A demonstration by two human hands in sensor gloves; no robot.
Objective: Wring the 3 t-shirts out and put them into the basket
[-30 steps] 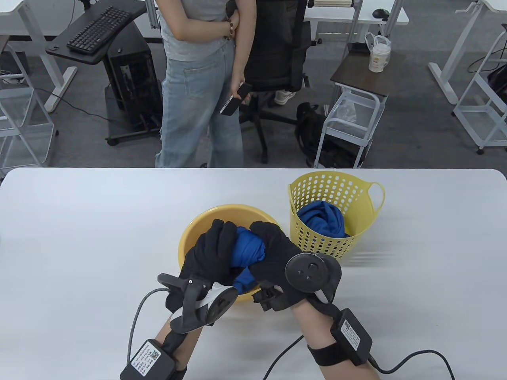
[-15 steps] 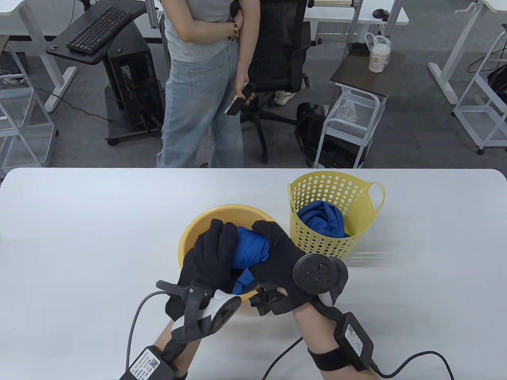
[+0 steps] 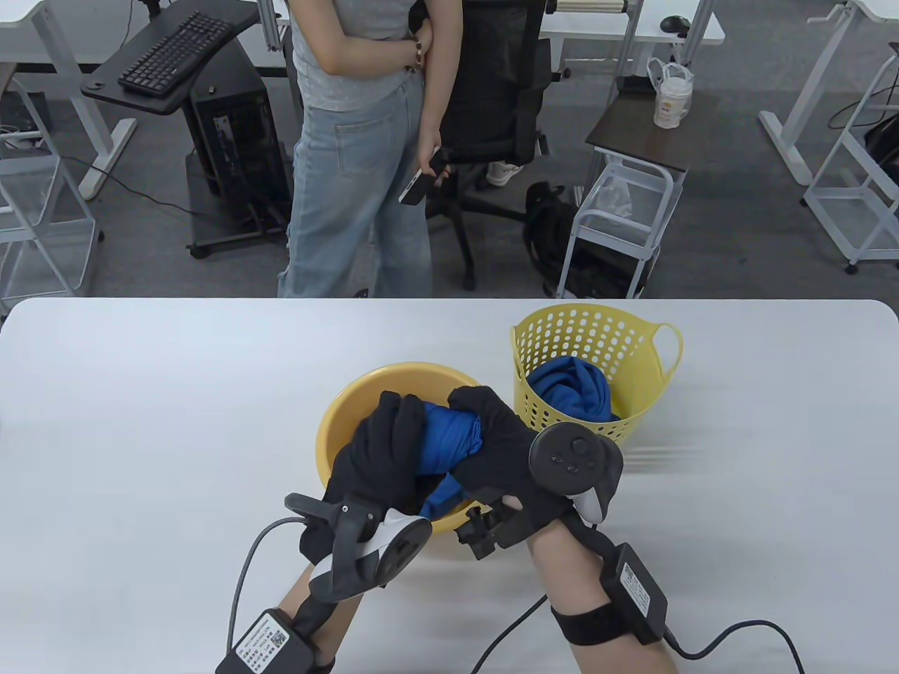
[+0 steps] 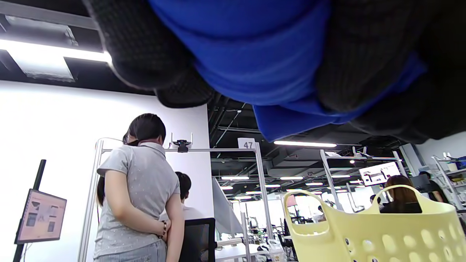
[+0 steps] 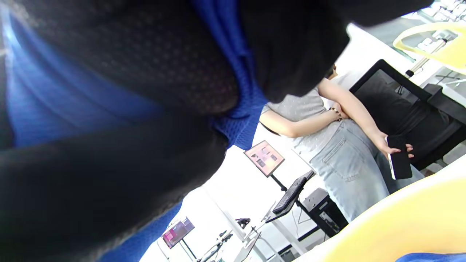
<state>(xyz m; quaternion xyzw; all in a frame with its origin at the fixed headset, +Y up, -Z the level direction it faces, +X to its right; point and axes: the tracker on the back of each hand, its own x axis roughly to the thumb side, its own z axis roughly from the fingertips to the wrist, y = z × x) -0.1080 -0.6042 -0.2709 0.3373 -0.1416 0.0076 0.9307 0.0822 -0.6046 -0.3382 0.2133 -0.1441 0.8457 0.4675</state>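
Note:
A bunched blue t-shirt (image 3: 449, 442) is held above the yellow basin (image 3: 351, 407) near the table's front. My left hand (image 3: 383, 449) grips its left end and my right hand (image 3: 495, 435) grips its right end, fingers curled tight round the cloth. A tail of the shirt hangs down into the basin. In the left wrist view the blue t-shirt (image 4: 255, 54) fills the top between black fingers (image 4: 145, 47). The right wrist view shows the shirt (image 5: 240, 72) squeezed by dark fingers (image 5: 164, 65). To the right, the yellow perforated basket (image 3: 632, 351) holds another blue t-shirt (image 3: 572, 390).
A person in jeans (image 3: 358, 154) stands just beyond the table's far edge, holding a phone. Behind are an office chair (image 3: 491, 91), a keyboard stand (image 3: 168, 56) and a small cart (image 3: 625, 210). Cables trail from both wrists across the white table (image 3: 140, 421).
My right hand has rolled forward and to the right on the shirt, its tracker rising towards the basket. The left hand has shifted slightly right. The person behind has stepped a little to the right.

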